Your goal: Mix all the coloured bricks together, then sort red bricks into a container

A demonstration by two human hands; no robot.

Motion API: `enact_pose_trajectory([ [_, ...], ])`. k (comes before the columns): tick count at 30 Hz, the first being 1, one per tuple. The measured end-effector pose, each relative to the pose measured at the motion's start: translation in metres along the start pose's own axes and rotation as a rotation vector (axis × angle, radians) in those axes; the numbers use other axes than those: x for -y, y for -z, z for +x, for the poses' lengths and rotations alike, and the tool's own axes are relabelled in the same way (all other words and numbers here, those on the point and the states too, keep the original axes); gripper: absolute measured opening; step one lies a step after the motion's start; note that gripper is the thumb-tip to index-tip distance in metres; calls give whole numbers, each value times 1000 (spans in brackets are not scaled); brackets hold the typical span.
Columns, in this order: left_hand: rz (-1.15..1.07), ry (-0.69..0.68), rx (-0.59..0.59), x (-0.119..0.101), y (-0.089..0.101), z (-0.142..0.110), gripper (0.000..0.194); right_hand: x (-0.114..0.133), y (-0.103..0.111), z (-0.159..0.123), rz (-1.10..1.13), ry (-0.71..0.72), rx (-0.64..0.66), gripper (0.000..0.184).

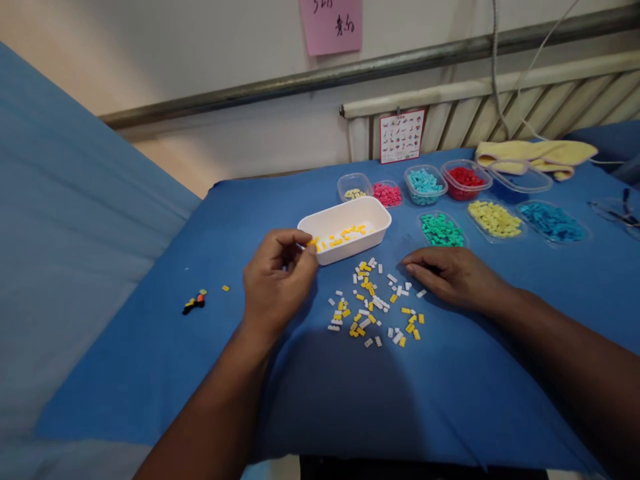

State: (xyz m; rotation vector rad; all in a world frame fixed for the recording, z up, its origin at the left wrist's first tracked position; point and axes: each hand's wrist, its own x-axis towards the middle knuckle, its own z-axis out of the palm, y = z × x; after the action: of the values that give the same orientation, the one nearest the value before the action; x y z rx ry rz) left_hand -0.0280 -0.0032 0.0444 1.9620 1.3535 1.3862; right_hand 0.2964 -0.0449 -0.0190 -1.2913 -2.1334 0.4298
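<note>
My left hand [277, 280] is at the left end of a white plastic box [345, 250], thumb and index finger pinched on a small yellow toy brick [313, 242] at its rim. More small yellow bricks [349, 233] lie on the box floor. On the blue cloth in front of the box is a loose spread of yellow and white bricks [380, 303]. To the right of that spread rests my right hand [447, 275], its fingers curled and thumb against index finger. Whether anything is in it is hidden.
Clear tubs of pink [387, 195], light blue [424, 183], red [466, 179], green [443, 230], pale yellow [496, 219] and blue bricks [553, 222] stand at back right. A yellow cloth [535, 155] lies behind them. At left sits a small black-and-orange brick piece [195, 303].
</note>
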Motion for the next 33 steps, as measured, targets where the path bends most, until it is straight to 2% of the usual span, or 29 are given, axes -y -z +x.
enact_pose_trajectory([
  [2, 189, -112, -39, 11, -1, 11, 15, 0, -1, 1, 4, -7, 8, 26],
  [4, 316, -209, 3, 18, -2, 19, 20, 0, -1, 0, 9, -15, 13, 26],
  [8, 330, -421, -17, 15, -4, 18, 16, 0, 3, 0, 18, -24, 31, 27],
  [9, 303, -461, 13, 13, -4, 14, 13, 0, 5, -1, 18, -23, 43, 27],
  [11, 265, -524, 186, 11, -8, 5, 12, 1, 9, -1, 19, -18, 78, 26],
  [14, 265, -575, 534, 13, -20, -10, 23, 5, 13, -1, 30, -13, 122, 26],
  [15, 266, -582, 610, 14, -24, -13, 28, 7, 14, -2, 45, -13, 133, 25],
  [17, 277, -563, 677, 16, -30, -18, 37, 12, 15, -4, 124, -26, 165, 26],
  [21, 303, -451, 593, 20, -29, -20, 37, 17, 16, -6, 334, -68, 193, 28],
  [24, 247, -398, 529, 21, -25, -20, 35, 15, 15, -5, 239, -53, 78, 30],
  [26, 235, -390, 562, 22, -26, -23, 39, 14, 11, -4, 144, 3, 39, 35],
  [28, 245, -399, 643, 21, -29, -27, 45, 17, 3, -3, 83, 66, 86, 47],
  [31, 193, -429, 757, 16, -32, -29, 47, 29, -6, -4, 37, 114, 222, 67],
  [33, 112, -406, 769, 11, -29, -27, 42, 38, -4, -6, 74, 160, 302, 65],
])
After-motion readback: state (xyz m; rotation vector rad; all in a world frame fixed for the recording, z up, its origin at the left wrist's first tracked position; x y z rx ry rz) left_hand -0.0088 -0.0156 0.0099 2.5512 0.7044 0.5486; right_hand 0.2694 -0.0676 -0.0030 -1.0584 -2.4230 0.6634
